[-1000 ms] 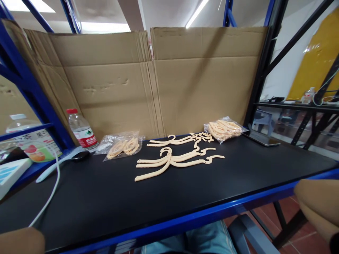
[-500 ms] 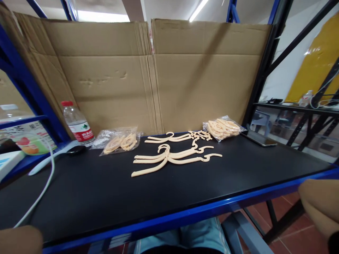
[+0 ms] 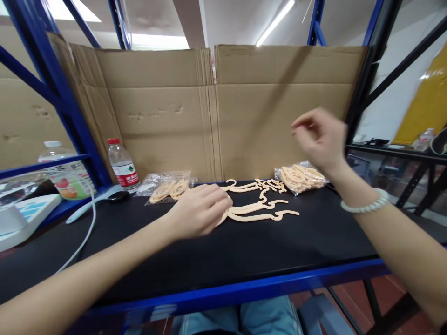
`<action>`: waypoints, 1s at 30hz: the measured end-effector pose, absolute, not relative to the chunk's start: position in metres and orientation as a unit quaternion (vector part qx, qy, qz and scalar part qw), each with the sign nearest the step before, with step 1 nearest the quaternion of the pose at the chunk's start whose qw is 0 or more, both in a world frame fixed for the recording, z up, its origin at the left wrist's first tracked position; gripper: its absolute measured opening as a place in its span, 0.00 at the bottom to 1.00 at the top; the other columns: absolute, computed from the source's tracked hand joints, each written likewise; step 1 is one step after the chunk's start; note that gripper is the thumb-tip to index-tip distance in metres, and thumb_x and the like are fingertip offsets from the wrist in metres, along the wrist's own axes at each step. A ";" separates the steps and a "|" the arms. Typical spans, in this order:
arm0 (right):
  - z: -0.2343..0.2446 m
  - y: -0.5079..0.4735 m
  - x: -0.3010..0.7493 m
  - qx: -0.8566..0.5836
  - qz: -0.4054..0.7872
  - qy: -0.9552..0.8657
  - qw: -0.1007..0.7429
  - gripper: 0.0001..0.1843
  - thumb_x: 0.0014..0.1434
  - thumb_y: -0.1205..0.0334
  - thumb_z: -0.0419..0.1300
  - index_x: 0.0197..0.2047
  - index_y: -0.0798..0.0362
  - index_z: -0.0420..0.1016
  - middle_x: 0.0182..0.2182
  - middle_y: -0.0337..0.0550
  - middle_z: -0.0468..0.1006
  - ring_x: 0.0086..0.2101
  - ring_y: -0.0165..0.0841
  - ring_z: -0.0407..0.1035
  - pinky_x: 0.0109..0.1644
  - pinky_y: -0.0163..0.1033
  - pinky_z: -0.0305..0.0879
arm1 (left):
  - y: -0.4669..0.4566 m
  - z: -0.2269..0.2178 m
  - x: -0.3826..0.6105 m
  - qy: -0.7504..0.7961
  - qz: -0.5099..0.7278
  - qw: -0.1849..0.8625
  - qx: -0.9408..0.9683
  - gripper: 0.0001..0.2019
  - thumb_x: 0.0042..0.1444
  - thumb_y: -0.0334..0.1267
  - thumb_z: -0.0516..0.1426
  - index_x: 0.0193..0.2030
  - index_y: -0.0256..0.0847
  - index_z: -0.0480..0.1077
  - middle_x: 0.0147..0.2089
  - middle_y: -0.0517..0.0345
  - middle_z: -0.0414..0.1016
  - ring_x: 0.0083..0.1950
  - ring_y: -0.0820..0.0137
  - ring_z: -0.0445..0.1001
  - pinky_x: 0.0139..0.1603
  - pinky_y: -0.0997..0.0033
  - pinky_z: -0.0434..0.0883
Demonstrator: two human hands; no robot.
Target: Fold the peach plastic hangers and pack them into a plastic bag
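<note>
Several cream plastic hangers [image 3: 260, 210] lie on the black shelf top [image 3: 244, 251]. My left hand [image 3: 200, 211] rests on their left ends, fingers curled over them. My right hand [image 3: 319, 137] hovers in the air above a clear bag of cream parts [image 3: 300, 177], fingers loosely bent with nothing seen in them; a bead bracelet [image 3: 366, 204] circles that wrist. A second bag of cream parts [image 3: 169, 188] lies to the left of my left hand.
Cardboard sheets [image 3: 216, 111] wall off the back. A water bottle [image 3: 122, 165], a dark mouse [image 3: 117, 196] and a white cable [image 3: 84, 232] lie at the left. A phone [image 3: 344, 188] lies right of the bag. Blue rack posts [image 3: 52, 83] stand left.
Both hands have come up from below the shelf edge: the left one onto the hangers, the right one into the air over the right bag. The view has shifted slightly.
</note>
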State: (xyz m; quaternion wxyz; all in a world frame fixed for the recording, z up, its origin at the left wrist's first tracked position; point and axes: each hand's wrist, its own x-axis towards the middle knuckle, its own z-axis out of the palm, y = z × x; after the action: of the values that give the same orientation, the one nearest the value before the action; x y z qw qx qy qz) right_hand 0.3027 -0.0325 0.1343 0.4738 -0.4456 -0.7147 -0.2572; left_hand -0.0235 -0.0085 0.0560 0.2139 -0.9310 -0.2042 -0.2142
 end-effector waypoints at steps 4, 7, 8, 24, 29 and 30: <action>0.092 0.028 0.306 -0.584 -0.121 -0.753 0.280 0.11 0.55 0.71 0.55 0.37 0.57 0.79 0.34 0.46 0.81 0.34 0.33 0.73 0.41 0.36 0.68 | 0.039 0.049 -0.019 -0.313 -0.133 0.186 -0.922 0.12 0.61 0.31 0.46 0.46 0.36 0.68 0.43 0.47 0.74 0.45 0.63 0.73 0.46 0.65 0.70; 0.052 0.058 0.324 -0.625 -0.089 -0.760 0.157 0.15 0.55 0.72 0.53 0.42 0.57 0.79 0.38 0.48 0.81 0.38 0.34 0.74 0.42 0.34 0.67 | 0.080 0.039 -0.018 -0.370 -0.100 0.154 -0.911 0.13 0.59 0.29 0.47 0.47 0.35 0.68 0.47 0.46 0.75 0.47 0.62 0.74 0.48 0.65 0.70; 0.043 0.062 0.331 -0.625 -0.085 -0.763 0.140 0.15 0.54 0.73 0.54 0.42 0.58 0.79 0.38 0.49 0.81 0.38 0.35 0.74 0.42 0.34 0.67 | 0.090 0.036 -0.017 -0.379 -0.090 0.143 -0.910 0.14 0.58 0.28 0.47 0.48 0.34 0.69 0.47 0.45 0.75 0.48 0.61 0.74 0.48 0.65 0.70; 0.027 0.065 0.346 -0.607 -0.051 -0.793 0.032 0.18 0.48 0.77 0.60 0.42 0.56 0.76 0.34 0.46 0.80 0.36 0.36 0.73 0.36 0.35 0.64 | 0.130 0.021 0.000 -0.402 -0.080 0.104 -0.906 0.10 0.59 0.30 0.48 0.39 0.36 0.70 0.42 0.48 0.76 0.43 0.65 0.75 0.45 0.69 0.68; 0.030 0.059 0.349 -0.601 -0.050 -0.797 0.045 0.14 0.51 0.76 0.57 0.40 0.57 0.78 0.35 0.46 0.81 0.35 0.34 0.74 0.38 0.34 0.64 | 0.120 0.028 -0.002 -0.424 -0.109 0.098 -0.894 0.10 0.62 0.33 0.47 0.43 0.36 0.68 0.39 0.48 0.77 0.40 0.62 0.76 0.40 0.67 0.69; 0.031 0.058 0.350 -0.602 -0.058 -0.794 0.054 0.14 0.53 0.75 0.56 0.41 0.58 0.78 0.36 0.48 0.81 0.36 0.34 0.73 0.39 0.35 0.64 | 0.116 0.031 -0.002 -0.425 -0.117 0.101 -0.892 0.10 0.62 0.34 0.46 0.43 0.36 0.67 0.39 0.48 0.77 0.40 0.62 0.76 0.41 0.67 0.68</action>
State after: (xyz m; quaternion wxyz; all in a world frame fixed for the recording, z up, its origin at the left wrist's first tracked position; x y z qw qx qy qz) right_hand 0.3497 0.0576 0.0306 0.0536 -0.6024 -0.7942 -0.0582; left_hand -0.0023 0.1164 0.0315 0.1013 -0.8918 -0.4252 -0.1169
